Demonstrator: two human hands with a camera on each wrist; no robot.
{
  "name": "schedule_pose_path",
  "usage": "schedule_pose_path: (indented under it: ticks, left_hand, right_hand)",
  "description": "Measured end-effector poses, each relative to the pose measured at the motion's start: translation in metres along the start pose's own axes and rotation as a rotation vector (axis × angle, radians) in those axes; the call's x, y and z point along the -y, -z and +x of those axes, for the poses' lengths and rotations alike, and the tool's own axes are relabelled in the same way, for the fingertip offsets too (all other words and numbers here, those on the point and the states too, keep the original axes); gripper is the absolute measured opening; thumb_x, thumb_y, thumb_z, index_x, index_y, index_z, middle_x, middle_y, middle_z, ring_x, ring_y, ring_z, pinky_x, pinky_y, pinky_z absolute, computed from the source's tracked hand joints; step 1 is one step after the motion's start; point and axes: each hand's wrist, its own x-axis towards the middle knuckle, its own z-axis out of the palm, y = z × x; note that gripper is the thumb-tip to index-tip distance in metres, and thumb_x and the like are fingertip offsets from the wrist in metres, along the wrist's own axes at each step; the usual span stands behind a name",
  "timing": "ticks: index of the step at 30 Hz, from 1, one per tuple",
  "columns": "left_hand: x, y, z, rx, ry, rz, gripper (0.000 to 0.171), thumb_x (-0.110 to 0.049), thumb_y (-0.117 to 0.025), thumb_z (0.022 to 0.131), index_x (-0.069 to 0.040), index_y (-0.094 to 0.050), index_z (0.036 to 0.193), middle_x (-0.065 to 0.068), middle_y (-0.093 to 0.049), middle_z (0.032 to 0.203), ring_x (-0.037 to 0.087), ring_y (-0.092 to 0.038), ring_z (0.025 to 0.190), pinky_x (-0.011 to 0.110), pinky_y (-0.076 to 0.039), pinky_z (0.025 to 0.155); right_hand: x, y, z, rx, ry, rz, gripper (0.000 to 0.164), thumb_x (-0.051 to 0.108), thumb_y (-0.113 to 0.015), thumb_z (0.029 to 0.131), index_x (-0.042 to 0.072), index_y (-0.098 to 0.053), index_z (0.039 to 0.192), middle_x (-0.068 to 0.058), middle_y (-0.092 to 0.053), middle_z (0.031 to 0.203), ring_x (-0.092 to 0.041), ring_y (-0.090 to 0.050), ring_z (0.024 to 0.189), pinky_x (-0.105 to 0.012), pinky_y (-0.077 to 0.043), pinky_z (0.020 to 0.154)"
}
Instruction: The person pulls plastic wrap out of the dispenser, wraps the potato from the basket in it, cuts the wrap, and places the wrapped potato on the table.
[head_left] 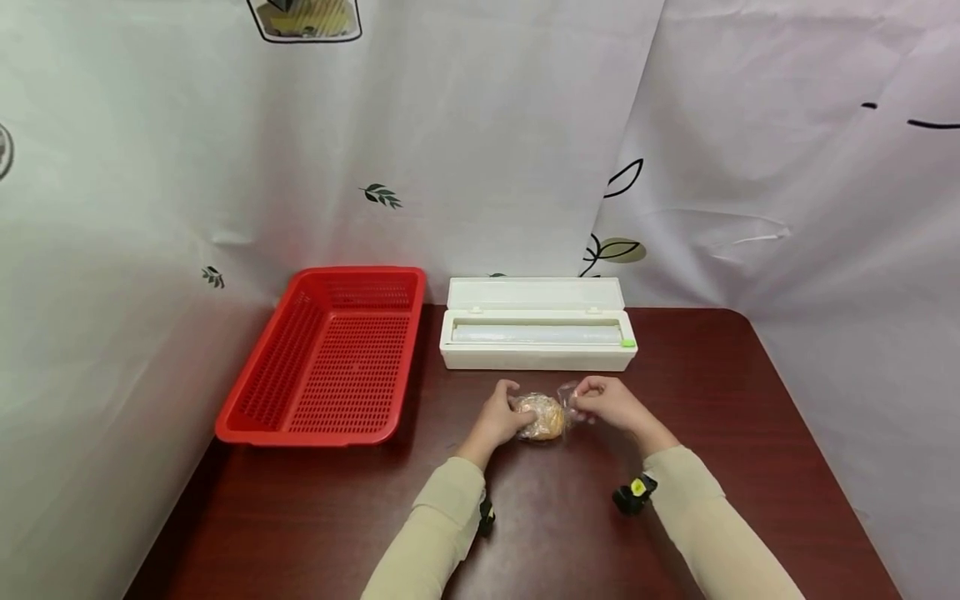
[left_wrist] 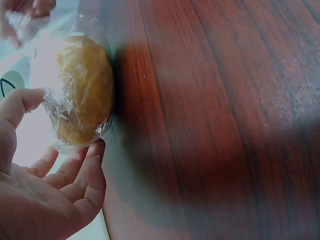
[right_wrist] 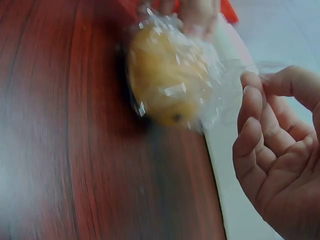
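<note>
A yellow, rounded fruit or vegetable (head_left: 550, 423) lies on the table in clear cling film, its exact kind unclear under the wrinkles. In the left wrist view the film on the produce (left_wrist: 85, 85) is crumpled and shiny. My left hand (head_left: 498, 417) holds its left end, thumb pressing the film and fingertips at its lower end. On the other side my right hand (head_left: 611, 402) pinches a loose end of the cling film (head_left: 567, 396) between thumb and forefinger. That film stretches from the produce to the fingertips in the right wrist view, where the right hand (right_wrist: 280, 145) shows its palm.
Behind the hands stands a white cling film dispenser (head_left: 540, 359) with its lid raised, a roll inside and a green slider at its right end. A red perforated basket (head_left: 315, 437) sits to the left on the dark wooden table (head_left: 555, 533). Printed curtains hang behind.
</note>
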Motion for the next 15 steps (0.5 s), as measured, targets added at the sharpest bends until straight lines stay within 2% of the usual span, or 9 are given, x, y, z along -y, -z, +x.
schedule_pose_path:
  ticks: [5, 8, 12, 15]
  left_hand:
    - [0.001, -0.003, 0.003, -0.017, 0.008, 0.016, 0.052, -0.015, -0.073, 0.074, -0.006, -0.046, 0.118, 0.01, -0.056, 0.092, 0.023, -0.053, 0.082, 0.036, -0.046, 0.072]
    - [0.0, -0.004, 0.003, -0.016, 0.014, 0.019, 0.052, -0.015, -0.074, 0.074, -0.006, -0.046, 0.117, 0.01, -0.055, 0.092, 0.022, -0.053, 0.083, 0.036, -0.045, 0.073]
    - [-0.001, -0.003, 0.002, -0.008, 0.03, -0.005, 0.052, -0.015, -0.074, 0.075, -0.006, -0.046, 0.117, 0.01, -0.054, 0.092, 0.022, -0.052, 0.082, 0.036, -0.046, 0.072]
    - [-0.001, -0.002, 0.001, 0.003, 0.032, -0.012, 0.052, -0.015, -0.074, 0.075, -0.006, -0.045, 0.117, 0.01, -0.052, 0.092, 0.023, -0.052, 0.081, 0.037, -0.045, 0.071]
  right_hand:
    - [0.006, -0.018, 0.013, 0.084, 0.027, -0.014, 0.009, 0.002, -0.062, 0.082, -0.007, -0.06, 0.082, -0.011, -0.065, 0.068, -0.016, -0.059, 0.058, -0.032, -0.048, 0.052]
    - [0.007, -0.024, 0.017, 0.105, 0.024, -0.048, 0.012, 0.002, -0.062, 0.082, -0.01, -0.063, 0.084, -0.013, -0.065, 0.068, -0.016, -0.058, 0.055, -0.033, -0.049, 0.051]
    - [0.009, -0.027, 0.021, 0.123, -0.002, -0.101, 0.013, 0.004, -0.063, 0.082, -0.009, -0.066, 0.085, -0.01, -0.065, 0.066, -0.013, -0.057, 0.053, -0.031, -0.05, 0.05]
    - [0.013, -0.026, 0.021, 0.157, -0.03, -0.124, 0.016, 0.006, -0.059, 0.086, -0.007, -0.067, 0.086, -0.008, -0.065, 0.067, -0.012, -0.058, 0.055, -0.031, -0.051, 0.051]
